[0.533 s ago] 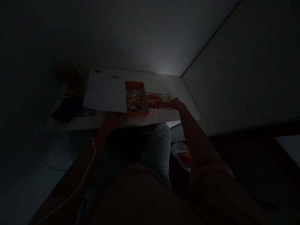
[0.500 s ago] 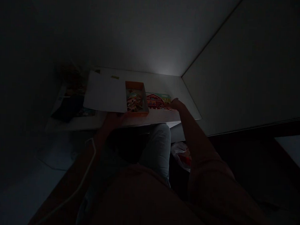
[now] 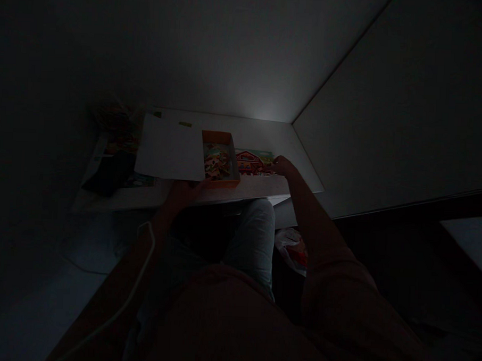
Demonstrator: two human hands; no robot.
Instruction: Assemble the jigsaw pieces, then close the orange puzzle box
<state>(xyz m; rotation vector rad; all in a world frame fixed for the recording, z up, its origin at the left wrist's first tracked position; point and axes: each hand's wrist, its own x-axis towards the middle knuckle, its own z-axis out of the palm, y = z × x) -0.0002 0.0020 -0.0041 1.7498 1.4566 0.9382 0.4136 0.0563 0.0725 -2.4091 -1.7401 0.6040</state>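
- While your left hand (image 3: 182, 194) sits at the near edge of the desk (image 3: 263, 131), it is against the white sheet (image 3: 168, 148); it's too dark to tell its grip.
- Your right hand (image 3: 283, 165) is partly curled at the right end of the barn puzzle board (image 3: 254, 163); you can't tell whether it holds anything.
- Between them, the orange tray (image 3: 230, 169) of puzzle pieces (image 3: 216, 164) sits near the desk's near edge.
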